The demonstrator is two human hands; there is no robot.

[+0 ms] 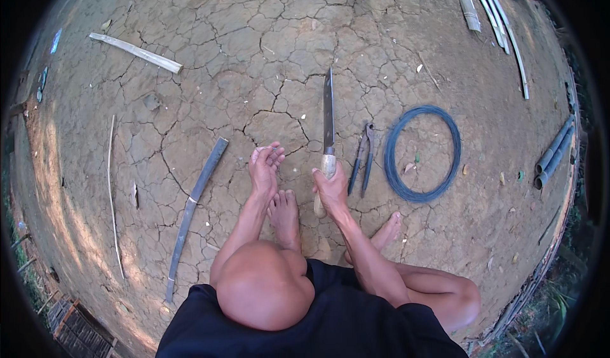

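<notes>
My right hand (330, 186) is wrapped round the pale wooden handle of a machete (328, 113). Its long dark blade points away from me, over the cracked earth. To the left of it, my left hand (265, 167) is turned partly palm up above my bare foot. The fingers there are loosely curled and apart; a small dark spot shows near the fingertips, too small to name. Just right of the machete lie pincers (362, 161) with dark handles. Beyond them rests a round coil of blue-grey wire (389, 158). A dark split bamboo strip (194, 209) lies left of my left arm.
Cracked dry ground (273, 47) surrounds me. A short pale bamboo piece (136, 51) lies far left, a thin stick (112, 193) nearer. Bamboo lengths (467, 5) and long strips (508, 31) lie far right. Two dark tubes (555, 151) sit by the right edge.
</notes>
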